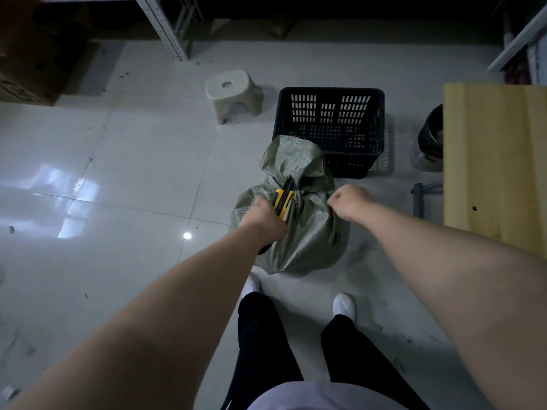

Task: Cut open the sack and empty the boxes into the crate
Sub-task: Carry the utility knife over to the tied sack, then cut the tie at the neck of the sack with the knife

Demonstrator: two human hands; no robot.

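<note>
A grey-green woven sack [305,232] stands on the tiled floor in front of my feet, its neck tied shut and the top flared out. My left hand [263,220] grips a yellow and black utility knife [283,196], whose tip rests at the sack's tied neck. My right hand [350,201] is closed in a fist at the sack's right shoulder; whether it pinches the fabric is unclear. A black slotted plastic crate [331,93] stands just behind the sack, with nothing visible inside. No boxes show.
A small white plastic stool [229,90] stands left of the crate. A pale wooden tabletop [494,161] fills the right side, with a dark round object [430,134] beside it. Metal shelving legs [165,28] and cardboard boxes [26,69] line the back.
</note>
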